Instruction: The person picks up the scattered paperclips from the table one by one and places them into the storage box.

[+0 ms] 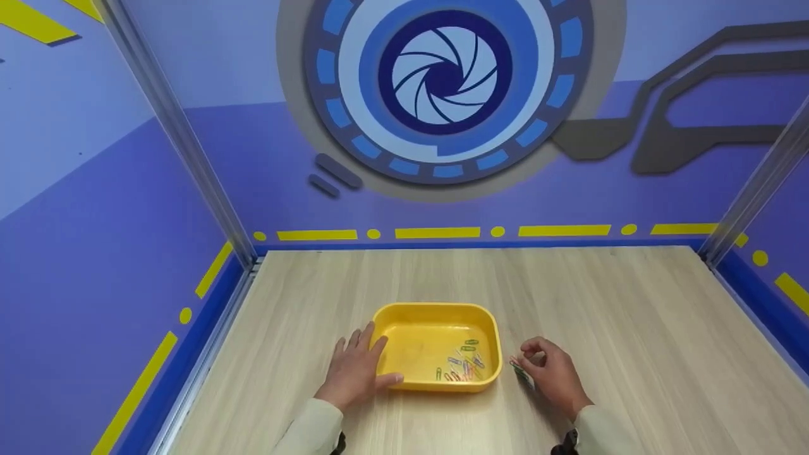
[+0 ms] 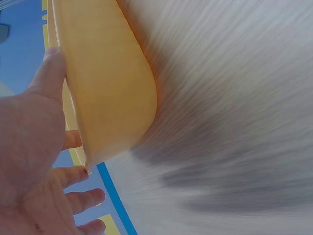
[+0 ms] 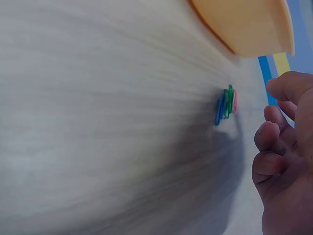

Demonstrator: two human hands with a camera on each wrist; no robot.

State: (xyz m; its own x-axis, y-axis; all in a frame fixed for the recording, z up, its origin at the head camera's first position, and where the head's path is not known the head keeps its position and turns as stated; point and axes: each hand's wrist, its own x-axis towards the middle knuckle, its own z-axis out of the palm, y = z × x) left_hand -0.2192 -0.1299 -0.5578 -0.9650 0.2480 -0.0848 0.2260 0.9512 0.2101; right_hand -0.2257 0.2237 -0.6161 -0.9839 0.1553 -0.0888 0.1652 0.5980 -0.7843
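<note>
A yellow plastic tray [image 1: 436,309] stands on the wooden table, with several coloured paper clips [image 1: 466,370] gathered in its front right part. At its left side my left hand [image 1: 354,373] rests with spread fingers, the thumb over the front rim. The left wrist view has the thumb [image 2: 49,73] lying across the tray's edge. To the right of the tray, a small row of blue, green and pink paper clips [image 3: 227,105] lies on the table. My right hand [image 1: 556,376] hovers beside these clips, its fingers loosely bent and nothing visible between them.
The wooden tabletop [image 1: 632,303] runs back to a blue and purple printed wall [image 1: 240,164]. Metal posts [image 1: 189,145] stand at the corners, and side panels close in the left and right.
</note>
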